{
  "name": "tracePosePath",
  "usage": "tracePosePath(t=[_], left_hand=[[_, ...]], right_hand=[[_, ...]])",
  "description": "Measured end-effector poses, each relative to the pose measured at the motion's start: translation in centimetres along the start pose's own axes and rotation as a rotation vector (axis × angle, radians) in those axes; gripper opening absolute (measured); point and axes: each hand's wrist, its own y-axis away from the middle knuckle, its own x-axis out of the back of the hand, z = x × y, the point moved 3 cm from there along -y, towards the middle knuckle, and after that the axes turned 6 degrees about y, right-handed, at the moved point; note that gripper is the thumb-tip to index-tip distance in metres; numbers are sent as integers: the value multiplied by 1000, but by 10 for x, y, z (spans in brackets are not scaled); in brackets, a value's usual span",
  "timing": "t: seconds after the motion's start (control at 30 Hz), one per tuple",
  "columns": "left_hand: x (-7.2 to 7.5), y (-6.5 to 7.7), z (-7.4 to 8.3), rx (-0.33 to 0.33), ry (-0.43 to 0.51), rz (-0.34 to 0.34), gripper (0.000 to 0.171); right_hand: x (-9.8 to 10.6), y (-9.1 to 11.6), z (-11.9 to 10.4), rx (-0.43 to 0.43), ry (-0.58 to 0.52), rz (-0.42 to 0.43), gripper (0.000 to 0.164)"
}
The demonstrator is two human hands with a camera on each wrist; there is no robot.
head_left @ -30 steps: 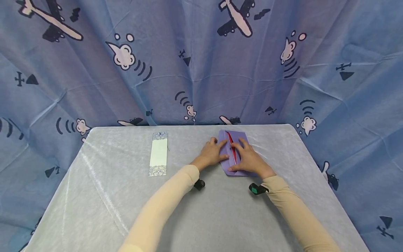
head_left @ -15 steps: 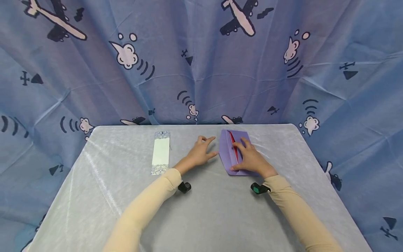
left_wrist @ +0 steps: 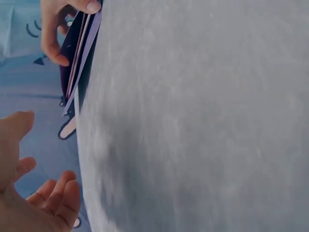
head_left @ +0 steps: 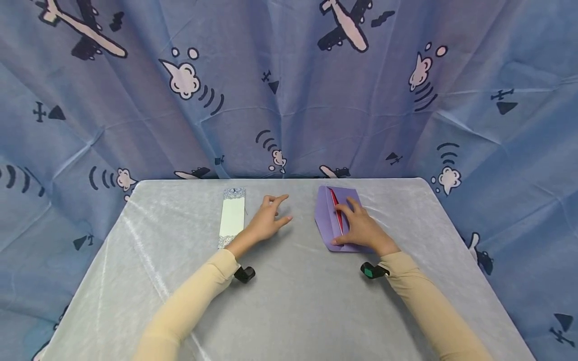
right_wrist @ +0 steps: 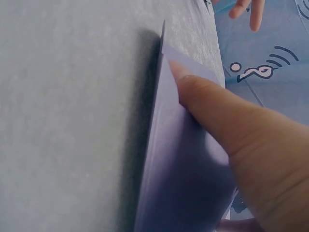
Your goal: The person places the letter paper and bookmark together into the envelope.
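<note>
A purple envelope (head_left: 321, 218) lies toward the back of the table, right of centre, its slit gaping over something red (head_left: 337, 210). My right hand (head_left: 363, 228) grips it by the right part, thumb and fingers curled at the slit. In the right wrist view the thumb (right_wrist: 212, 104) bends over the edge of the purple paper (right_wrist: 169, 164). Left of the envelope, my left hand (head_left: 265, 220) is in the air with thumb and fingers spread, holding nothing. Beside it lies a pale green bookmark (head_left: 232, 214) with blue patterned ends; the left wrist overlaps its lower corner.
A light grey cloth covers the table (head_left: 298, 301), whose back edge meets a blue curtain (head_left: 289, 90) printed with airplanes. Small black devices are strapped at both wrists, one at the left (head_left: 245, 274) and one at the right (head_left: 374, 271).
My left hand has let go of the envelope's left side and moved left toward the bookmark. The right hand keeps its grip on the envelope, nearly still.
</note>
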Motion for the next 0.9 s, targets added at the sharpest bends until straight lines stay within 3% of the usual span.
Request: tracePosePath(t=[0.3, 0.5, 0.73, 0.9], left_hand=[[37, 11, -18, 76, -2, 126, 68], [59, 19, -41, 191, -27, 198, 73], [69, 23, -67, 321, -115, 258, 80], [71, 24, -75, 414, -155, 221, 87]], right_hand=[[2, 2, -3, 28, -6, 39, 102], [3, 2, -3, 32, 9, 46, 102], [2, 2, -3, 23, 17, 32, 101], [1, 2, -3, 23, 18, 33, 101]])
